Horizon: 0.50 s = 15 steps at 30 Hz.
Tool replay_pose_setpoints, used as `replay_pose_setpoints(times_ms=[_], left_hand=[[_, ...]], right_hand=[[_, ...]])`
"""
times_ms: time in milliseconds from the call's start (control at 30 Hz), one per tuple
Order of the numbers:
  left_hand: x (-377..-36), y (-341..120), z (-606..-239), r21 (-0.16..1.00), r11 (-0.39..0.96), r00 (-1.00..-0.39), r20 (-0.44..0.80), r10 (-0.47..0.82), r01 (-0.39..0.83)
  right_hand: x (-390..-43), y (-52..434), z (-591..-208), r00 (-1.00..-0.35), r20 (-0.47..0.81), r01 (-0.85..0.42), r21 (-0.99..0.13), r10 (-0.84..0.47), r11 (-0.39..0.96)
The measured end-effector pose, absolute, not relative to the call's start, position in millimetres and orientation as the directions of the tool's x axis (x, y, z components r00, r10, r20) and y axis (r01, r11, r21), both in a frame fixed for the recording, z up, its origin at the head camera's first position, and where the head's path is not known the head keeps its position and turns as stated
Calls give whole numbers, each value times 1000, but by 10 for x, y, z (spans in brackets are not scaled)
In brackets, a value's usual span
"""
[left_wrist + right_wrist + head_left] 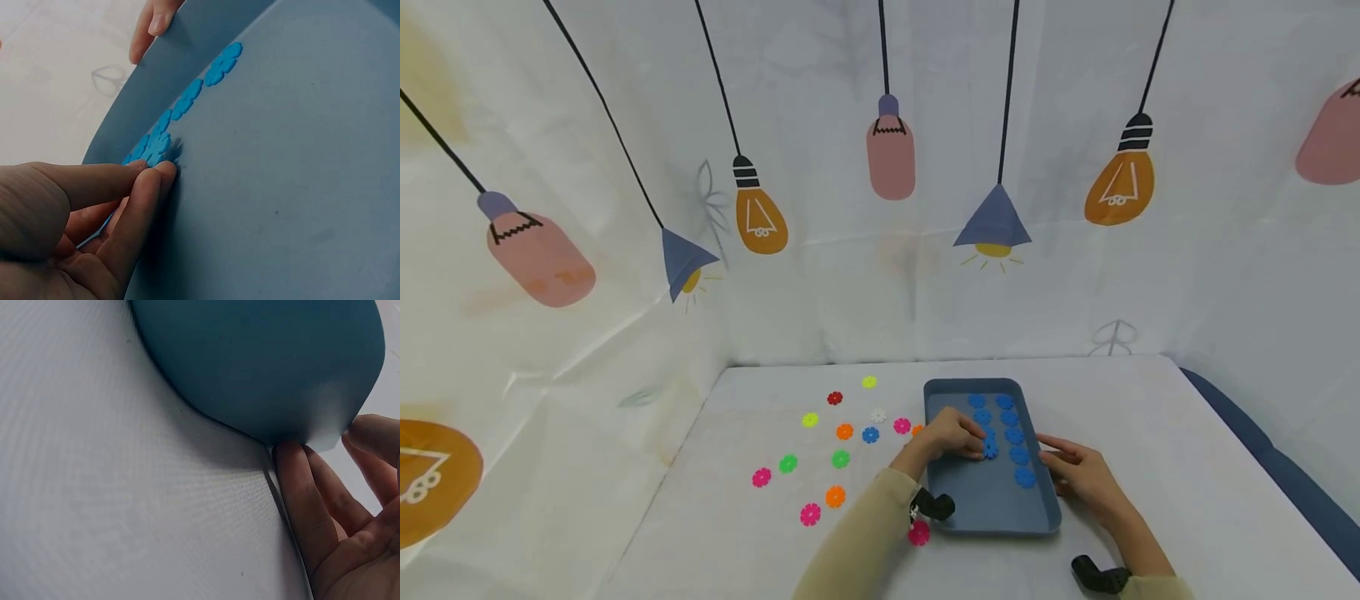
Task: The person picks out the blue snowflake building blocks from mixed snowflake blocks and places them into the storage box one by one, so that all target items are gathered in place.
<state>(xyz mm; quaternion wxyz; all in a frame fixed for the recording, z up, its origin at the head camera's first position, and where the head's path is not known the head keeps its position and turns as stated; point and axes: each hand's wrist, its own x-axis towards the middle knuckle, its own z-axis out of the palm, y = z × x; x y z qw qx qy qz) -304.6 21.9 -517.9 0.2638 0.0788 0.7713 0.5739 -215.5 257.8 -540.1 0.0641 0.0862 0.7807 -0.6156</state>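
Note:
My left hand [953,435] is over the blue-grey tray [981,500], pinching a blue flower-shaped disc [156,150] between thumb and fingertips. Inside the tray, several matching blue flower discs lie in two columns. The right column [1019,455] runs along the tray's right wall, and the shorter one [982,417] is beside it, where the pinched disc is. At the tray's right side, my right hand [1084,475] touches the outer wall with its fingertips, the fingers fairly straight. From the right wrist, those fingers [303,494] meet the wall low down, near the white tabletop.
Left of the tray, loose flower discs in pink [810,514], orange [835,497], green [840,459], yellow [810,420], red [835,398], white [878,415] and blue [870,435] are scattered on the white table [730,533]. A pink disc [919,533] lies by the tray's near-left corner.

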Motion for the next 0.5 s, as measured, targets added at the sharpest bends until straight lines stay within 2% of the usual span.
replay_pose_setpoints(times_ms=[500], left_hand=[[-2965, 262, -5194, 918, 381, -907, -251, 339, -111]], right_hand=[[-2144, 2548, -5410, -968, -233, 248, -946, 91, 210]])
